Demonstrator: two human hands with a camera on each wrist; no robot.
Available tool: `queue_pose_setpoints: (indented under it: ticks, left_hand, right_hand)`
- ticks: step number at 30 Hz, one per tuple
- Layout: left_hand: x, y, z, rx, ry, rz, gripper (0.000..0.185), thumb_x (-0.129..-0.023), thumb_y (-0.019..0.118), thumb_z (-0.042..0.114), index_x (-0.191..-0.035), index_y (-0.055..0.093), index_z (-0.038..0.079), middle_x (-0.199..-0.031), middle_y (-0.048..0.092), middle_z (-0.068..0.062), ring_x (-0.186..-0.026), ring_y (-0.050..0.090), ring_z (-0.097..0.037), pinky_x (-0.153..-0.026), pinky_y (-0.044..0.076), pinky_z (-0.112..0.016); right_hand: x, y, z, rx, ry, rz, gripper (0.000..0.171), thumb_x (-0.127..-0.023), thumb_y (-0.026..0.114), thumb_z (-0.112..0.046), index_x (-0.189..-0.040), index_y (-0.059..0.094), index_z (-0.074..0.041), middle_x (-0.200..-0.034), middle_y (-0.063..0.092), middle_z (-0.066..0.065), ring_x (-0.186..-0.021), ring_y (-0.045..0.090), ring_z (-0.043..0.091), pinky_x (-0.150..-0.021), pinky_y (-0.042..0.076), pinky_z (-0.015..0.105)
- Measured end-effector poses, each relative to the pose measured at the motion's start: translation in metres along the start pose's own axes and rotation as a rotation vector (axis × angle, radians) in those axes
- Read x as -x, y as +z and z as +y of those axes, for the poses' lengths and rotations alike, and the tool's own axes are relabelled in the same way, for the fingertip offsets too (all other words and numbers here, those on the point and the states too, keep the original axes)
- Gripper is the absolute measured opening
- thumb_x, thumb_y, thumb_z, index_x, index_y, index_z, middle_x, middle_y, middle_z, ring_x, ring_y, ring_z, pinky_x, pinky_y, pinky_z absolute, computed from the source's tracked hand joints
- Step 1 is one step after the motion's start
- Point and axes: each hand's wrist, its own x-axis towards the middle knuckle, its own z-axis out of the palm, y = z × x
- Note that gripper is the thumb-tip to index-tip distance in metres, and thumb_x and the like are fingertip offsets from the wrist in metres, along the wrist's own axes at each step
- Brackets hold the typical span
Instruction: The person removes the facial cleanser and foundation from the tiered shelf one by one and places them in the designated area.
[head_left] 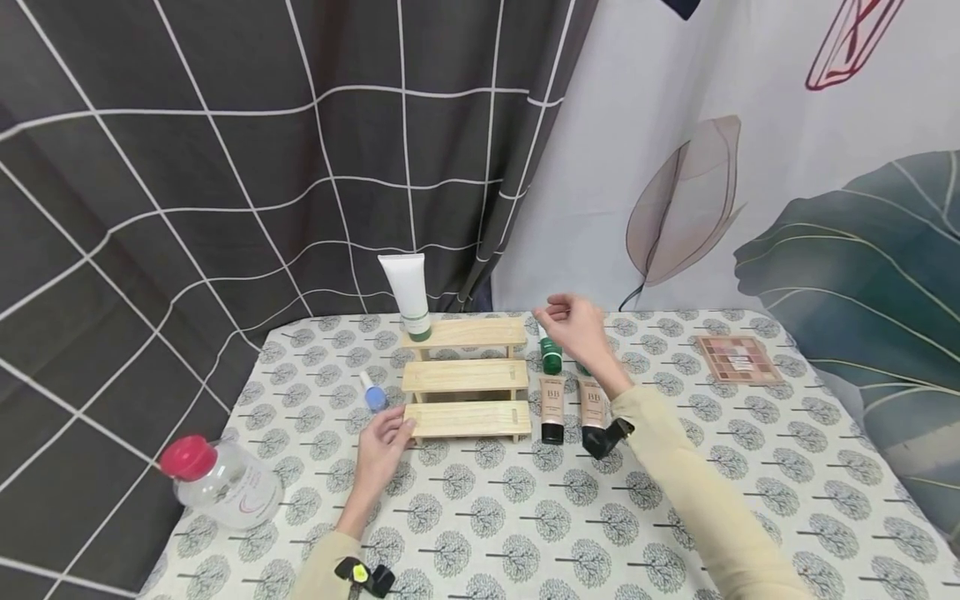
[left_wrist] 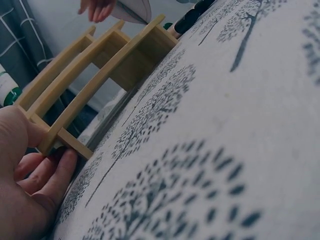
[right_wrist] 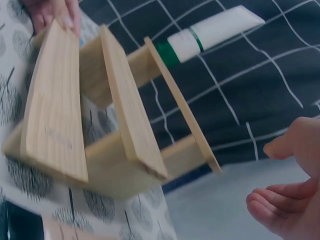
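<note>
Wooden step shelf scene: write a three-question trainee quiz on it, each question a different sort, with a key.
1. True or false: the white tube stands upright on the top step of the wooden step shelf.
2. Which hand touches the shelf's lowest step? A) left hand B) right hand C) both
3. Fill in: the clear bottle lying near the table's left edge has a ____ cap.

Key:
1. True; it stands cap down at the left end of the top step.
2. A; the left hand's fingers rest at the lowest step's left end, while the right hand hangs in the air, holding nothing, above the tubes to the right of the shelf.
3. Red.
</note>
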Motion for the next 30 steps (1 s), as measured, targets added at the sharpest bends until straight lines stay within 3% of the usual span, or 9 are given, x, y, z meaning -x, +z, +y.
queue_pose_setpoints:
  ticks: [8,30]
  left_hand:
    - [-0.002,0.001,0.0,0.006,-0.003,0.002,0.041,-0.099,0.065,0.008,-0.135,0.054,-0.006,-0.121,0.065,-0.028,-0.088,0.067,-0.003,-0.082,0.064,-0.019]
    - [0.0,0.002,0.0,0.017,-0.021,0.0,0.042,-0.098,0.066,0.008,-0.135,0.054,-0.006,-0.12,0.066,-0.028,-0.089,0.069,-0.007,-0.081,0.065,-0.02]
  right_hand:
    - [-0.004,0.027,-0.019,-0.098,-0.054,-0.087,0.054,-0.094,0.072,-0.024,-0.134,0.055,0.008,-0.121,0.067,0.023,-0.111,0.067,0.036,-0.101,0.06,0.043]
    - [-0.009,0.116,-0.07,-0.238,-0.236,-0.149,0.052,-0.088,0.079,-0.015,-0.132,0.059,0.004,-0.127,0.068,0.022,-0.117,0.066,0.033,-0.105,0.058,0.038]
